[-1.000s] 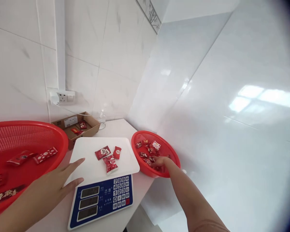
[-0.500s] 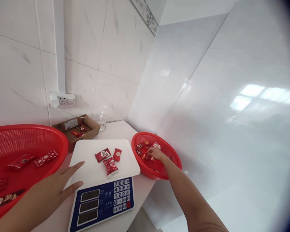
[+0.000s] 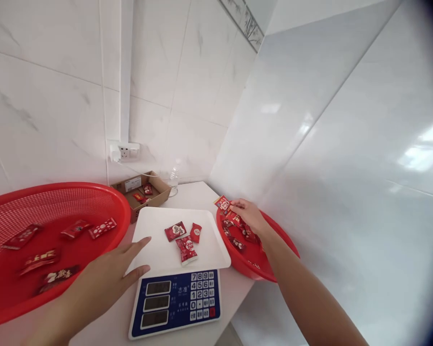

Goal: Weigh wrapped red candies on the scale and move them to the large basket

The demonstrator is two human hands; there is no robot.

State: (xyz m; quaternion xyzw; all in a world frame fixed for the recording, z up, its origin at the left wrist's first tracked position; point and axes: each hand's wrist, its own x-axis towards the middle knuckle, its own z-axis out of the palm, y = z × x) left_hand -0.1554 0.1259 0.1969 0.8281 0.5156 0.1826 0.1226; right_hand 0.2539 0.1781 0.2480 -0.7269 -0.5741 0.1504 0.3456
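Three red candy packets, one of them a dark red packet [image 3: 175, 231], lie on the white pan [image 3: 155, 257] of a digital scale [image 3: 180, 300]. My left hand [image 3: 120, 269] is at the pan's left edge, fingers apart, holding nothing. Over the small red basket [image 3: 274, 269] on the right, my right hand [image 3: 250, 216] pinches a red candy packet [image 3: 222, 203] at the basket's far left rim. More wrapped candies [image 3: 238, 243] lie below that hand inside the basket.
A large red basket [image 3: 119, 211] with several candies stands at the left. Behind the scale are a cardboard box [image 3: 162, 192] holding a few packets and a clear plastic bottle [image 3: 174, 174]. A wall socket [image 3: 124, 152] has a plug and cable.
My right hand has lifted a red candy packet up from among the candies in the small basket. My left hand keeps its place beside the pan. The view has swung left.
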